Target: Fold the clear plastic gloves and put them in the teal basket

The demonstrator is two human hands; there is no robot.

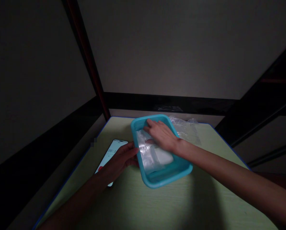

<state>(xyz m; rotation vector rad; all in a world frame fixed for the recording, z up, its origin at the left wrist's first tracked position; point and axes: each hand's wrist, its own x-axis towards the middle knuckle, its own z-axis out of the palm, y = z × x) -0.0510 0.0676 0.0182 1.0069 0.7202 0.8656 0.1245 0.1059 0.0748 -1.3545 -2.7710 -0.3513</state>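
Observation:
A turquoise plastic tray [168, 179] sits on a pale green table [181, 207]. Inside it lies a clear plastic bag [147, 153] over something white [165, 157]. My right hand [160, 134] lies flat inside the tray, palm down on the bag, fingers spread toward the far left corner. My left hand [120, 159] rests against the tray's left wall, its fingertips touching the rim and the edge of the plastic. The left hand partly covers a phone.
A phone [112, 150] with a lit timer screen lies left of the tray. More crumpled clear plastic [187, 129] lies behind the tray at the table's far edge. Blue trim edges the table; a dark red post [90, 64] rises behind at left.

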